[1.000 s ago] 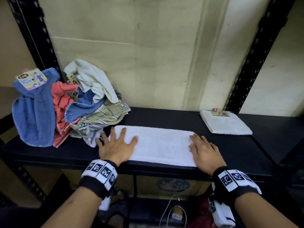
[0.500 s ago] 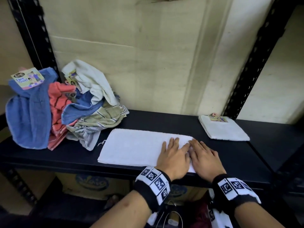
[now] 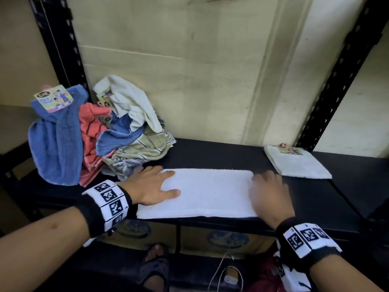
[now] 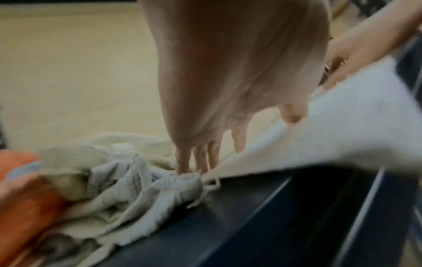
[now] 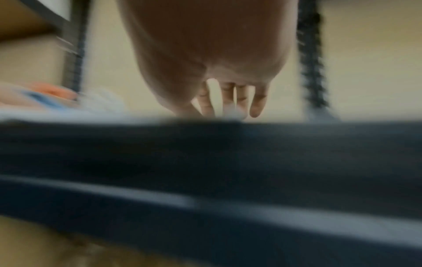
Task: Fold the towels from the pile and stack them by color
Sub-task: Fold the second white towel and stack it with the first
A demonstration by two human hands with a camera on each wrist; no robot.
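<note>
A white towel [image 3: 208,192], folded into a long strip, lies flat on the black shelf [image 3: 210,154]. My left hand [image 3: 155,186] rests flat on its left end with fingers straight, next to the pile. My right hand [image 3: 267,194] lies flat on its right end, blurred. The pile of unfolded towels [image 3: 101,131] sits at the left: blue, orange striped, white and olive striped. In the left wrist view my left fingers [image 4: 200,155] touch the white towel [image 4: 331,126] beside the crumpled pile [image 4: 102,180]. A folded white towel [image 3: 296,165] lies at the right.
Black perforated uprights [image 3: 56,43] stand at the back left and back right [image 3: 341,68] against a cream wall. Below the shelf are cardboard boxes [image 3: 227,239], a white cable [image 3: 223,268] and a sandalled foot [image 3: 155,268].
My left hand slid right along the towel until it met the right hand, then swept back to the left end. The right hand stayed at the right end.
</note>
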